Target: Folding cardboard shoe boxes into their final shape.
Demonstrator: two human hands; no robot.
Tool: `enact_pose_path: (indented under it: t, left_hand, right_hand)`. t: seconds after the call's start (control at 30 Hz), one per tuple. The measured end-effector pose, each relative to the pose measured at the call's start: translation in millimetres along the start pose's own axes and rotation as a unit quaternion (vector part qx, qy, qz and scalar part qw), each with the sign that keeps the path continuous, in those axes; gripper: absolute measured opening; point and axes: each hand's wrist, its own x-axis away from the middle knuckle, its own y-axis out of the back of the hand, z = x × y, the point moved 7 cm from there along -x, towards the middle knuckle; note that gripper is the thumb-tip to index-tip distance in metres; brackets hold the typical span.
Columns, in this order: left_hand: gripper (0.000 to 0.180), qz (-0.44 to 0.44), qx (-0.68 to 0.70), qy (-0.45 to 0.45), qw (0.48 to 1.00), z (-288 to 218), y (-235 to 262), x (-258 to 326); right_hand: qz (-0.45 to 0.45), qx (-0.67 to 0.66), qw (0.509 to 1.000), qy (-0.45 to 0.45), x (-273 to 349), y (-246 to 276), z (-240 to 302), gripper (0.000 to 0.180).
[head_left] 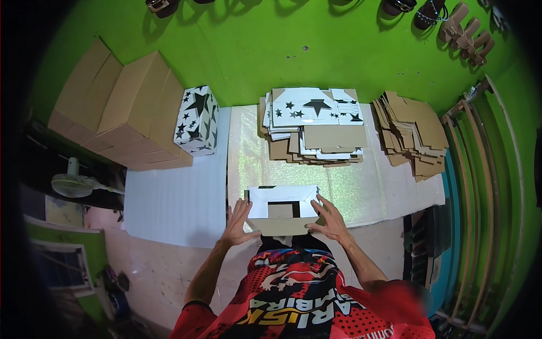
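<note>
A partly folded cardboard box [280, 209], white outside and brown inside, lies on the glittery sheet [248, 152] just in front of me. My left hand [239, 222] presses against its left side with fingers spread. My right hand [328, 219] holds its right side the same way. Farther back lies a stack of flat box blanks [311, 121], white with black stars.
A finished star-patterned box [197, 120] stands at the left, beside large brown cartons [121, 107]. A pile of plain brown cardboard pieces [412, 133] lies at the right. A white sheet [169, 198] covers the floor at left. Sandals [463, 31] hang on the green wall.
</note>
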Motion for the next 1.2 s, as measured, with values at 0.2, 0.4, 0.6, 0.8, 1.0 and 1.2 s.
enact_pose_path:
  t: [0.2, 0.4, 0.6, 0.8, 1.0, 1.2]
  left_hand:
    - [0.077, -0.174, 0.059, 0.058, 0.981, -13, -2, -8]
    - [0.075, -0.307, 0.102, 0.129, 0.937, -25, -1, -15]
    - [0.059, -0.119, -0.113, -0.028, 0.986, -66, -29, -35]
    - [0.062, -0.128, -0.12, -0.081, 0.981, -65, -42, -31]
    - [0.059, -0.131, -0.109, -0.111, 0.979, -59, -48, -32]
    - [0.057, -0.136, -0.097, -0.111, 0.98, -54, -52, -32]
  right_hand:
    - [-0.046, -0.08, 0.995, -0.044, -14, 2, -5, 0.062]
    - [-0.118, -0.033, 0.99, -0.062, -24, 5, 12, 0.053]
    - [-0.049, 0.149, 0.979, 0.128, -38, -22, 52, 0.049]
    - [-0.009, 0.157, 0.975, 0.155, -33, -43, 43, 0.066]
    - [0.004, 0.174, 0.971, 0.162, -35, -49, 38, 0.062]
    - [0.002, 0.178, 0.97, 0.165, -37, -47, 41, 0.06]
